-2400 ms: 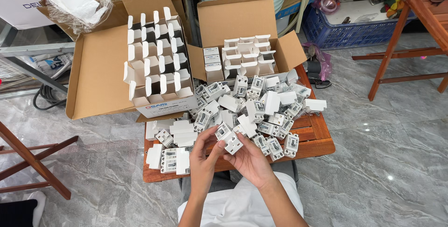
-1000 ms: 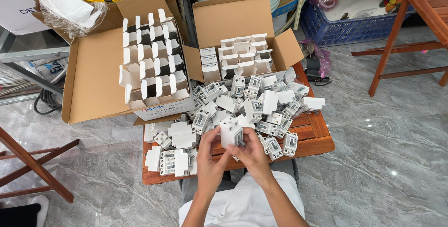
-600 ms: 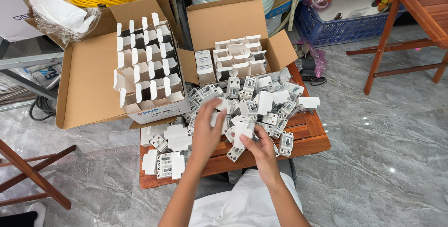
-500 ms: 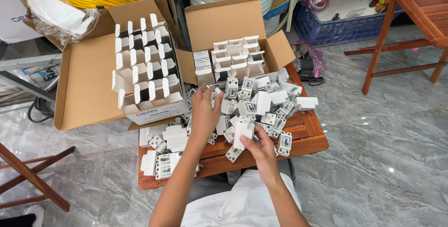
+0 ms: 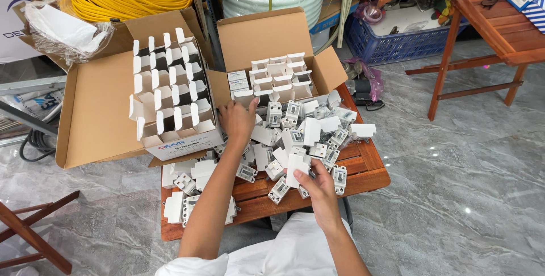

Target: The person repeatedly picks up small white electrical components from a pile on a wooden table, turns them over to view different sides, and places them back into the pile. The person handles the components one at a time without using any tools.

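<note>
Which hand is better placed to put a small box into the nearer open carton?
Left. The left hand reaches right to the carton; the right hand holds a small box nearer the body.

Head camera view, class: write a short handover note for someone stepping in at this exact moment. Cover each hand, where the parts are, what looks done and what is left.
Left hand: stretched forward, fingers at the near edge of the smaller open carton, on a small white box.
Right hand: holds one small white boxed part near the front of the wooden table.
Parts: a loose pile of white switch-like units covers the table; more lie at its left end.
Done: both cartons hold rows of small white boxes; the larger carton stands open at the left.
Left: the pile is large, so most parts appear unpacked.
</note>
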